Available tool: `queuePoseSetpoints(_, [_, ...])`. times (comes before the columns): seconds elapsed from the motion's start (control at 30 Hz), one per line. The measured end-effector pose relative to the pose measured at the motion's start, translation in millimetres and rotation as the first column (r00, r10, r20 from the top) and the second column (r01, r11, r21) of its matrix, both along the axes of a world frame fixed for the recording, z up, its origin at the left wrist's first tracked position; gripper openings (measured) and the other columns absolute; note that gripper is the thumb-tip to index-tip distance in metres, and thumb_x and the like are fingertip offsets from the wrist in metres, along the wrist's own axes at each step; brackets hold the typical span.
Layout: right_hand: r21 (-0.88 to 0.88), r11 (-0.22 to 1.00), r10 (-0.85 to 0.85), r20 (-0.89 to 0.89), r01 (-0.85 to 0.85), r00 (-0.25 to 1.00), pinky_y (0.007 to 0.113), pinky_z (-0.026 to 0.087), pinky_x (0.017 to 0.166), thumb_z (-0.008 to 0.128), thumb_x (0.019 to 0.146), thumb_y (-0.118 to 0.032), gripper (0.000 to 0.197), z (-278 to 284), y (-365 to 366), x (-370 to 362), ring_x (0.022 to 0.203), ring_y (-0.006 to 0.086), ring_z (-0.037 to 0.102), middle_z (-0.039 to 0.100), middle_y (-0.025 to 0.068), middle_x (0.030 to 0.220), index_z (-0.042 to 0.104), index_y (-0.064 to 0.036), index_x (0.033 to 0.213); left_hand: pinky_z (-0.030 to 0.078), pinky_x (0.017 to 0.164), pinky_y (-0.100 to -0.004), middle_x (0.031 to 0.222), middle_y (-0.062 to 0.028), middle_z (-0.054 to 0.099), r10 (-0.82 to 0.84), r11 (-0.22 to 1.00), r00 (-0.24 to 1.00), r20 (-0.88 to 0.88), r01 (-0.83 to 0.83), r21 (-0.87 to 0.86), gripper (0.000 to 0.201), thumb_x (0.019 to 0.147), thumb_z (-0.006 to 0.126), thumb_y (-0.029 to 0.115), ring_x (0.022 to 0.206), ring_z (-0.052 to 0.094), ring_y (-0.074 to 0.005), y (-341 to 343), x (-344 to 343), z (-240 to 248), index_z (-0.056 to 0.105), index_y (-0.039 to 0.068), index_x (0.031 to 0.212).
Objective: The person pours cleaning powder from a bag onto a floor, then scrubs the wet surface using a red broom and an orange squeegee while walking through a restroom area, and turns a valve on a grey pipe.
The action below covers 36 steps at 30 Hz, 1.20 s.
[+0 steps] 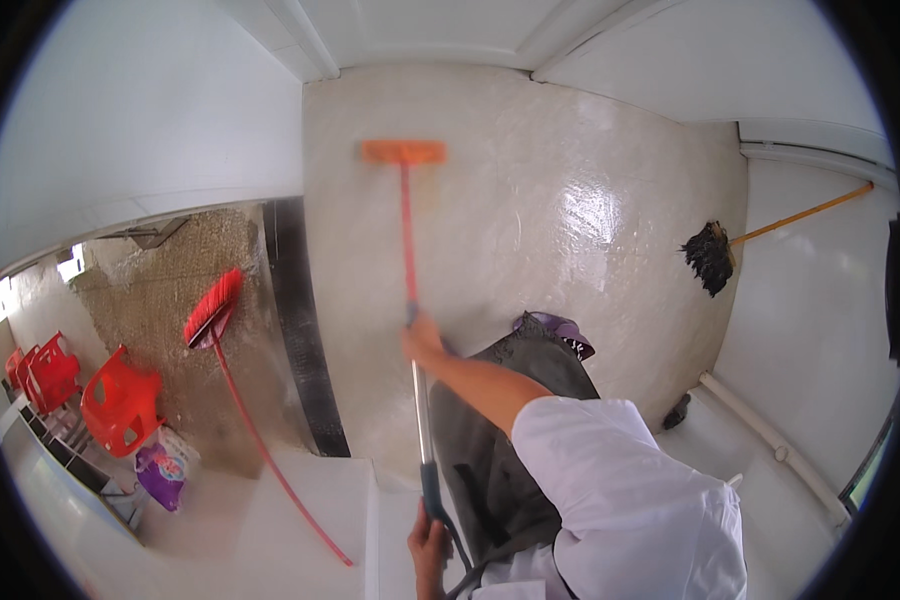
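White sleeve [630, 480] nearest; right hand [425, 342], left hand [429, 547]: each grip clasps the pole [420, 400]; two-o'clock glossy floor [588, 213], if wet, invites slips.

Floor [500, 210]: pale, smooth, glossy bright patch right of middle. Black strip [305, 330] runs along left side; rough brown stretch [160, 290] beyond. On pale part: orange mop head [403, 152], blurred, far end; purple shoe [570, 334]; black mop head [708, 259] near right wall [805, 250].
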State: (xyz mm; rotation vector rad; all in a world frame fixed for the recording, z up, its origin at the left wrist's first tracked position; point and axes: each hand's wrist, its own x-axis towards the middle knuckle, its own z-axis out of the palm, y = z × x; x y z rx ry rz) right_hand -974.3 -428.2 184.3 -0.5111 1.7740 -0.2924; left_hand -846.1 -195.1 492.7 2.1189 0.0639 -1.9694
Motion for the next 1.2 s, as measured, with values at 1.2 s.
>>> queuePoseSetpoints(1.2, [0.007,0.994,-0.11,0.062,0.11,0.992,0.039,0.046,0.044,0.051,0.08,-0.013,0.019,63.2,40.7,0.2,0.048,0.0287,0.057,0.052,0.0152,0.06,0.043,-0.0004,0.093,0.038,0.04,-0.022,0.06,-0.0008,0.049,-0.315,0.946,0.944,0.098,0.304,0.111,0.057,0.087,0.051,0.009,0.045,0.045,-0.0071,-32.5,-3.0,55.9,0.032,0.004,0.141])
